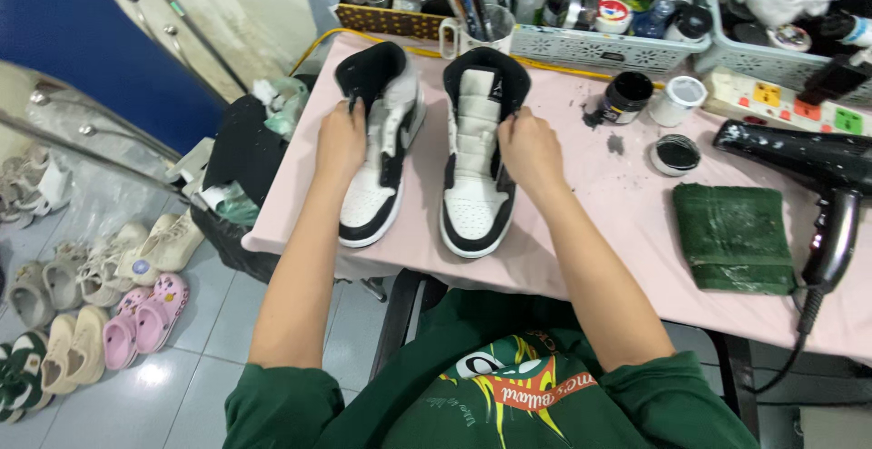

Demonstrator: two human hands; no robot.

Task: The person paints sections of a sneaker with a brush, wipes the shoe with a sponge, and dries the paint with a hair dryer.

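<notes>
Two black-and-white high-top sneakers without laces stand side by side on a pink-covered table [581,204], toes toward me. My left hand [340,140] grips the side of the left sneaker [380,154], which leans a little to the left. My right hand [530,151] holds the right edge of the right sneaker [472,158] near its tongue. Both sneakers rest on the table.
An open black jar [627,97], a white pot [678,100] and a black lid [677,154] sit right of the shoes. A folded green towel [732,236] and a black hair dryer [817,177] lie further right. Baskets of brushes and bottles [599,13] line the back. Several shoes [91,304] lie on the floor at left.
</notes>
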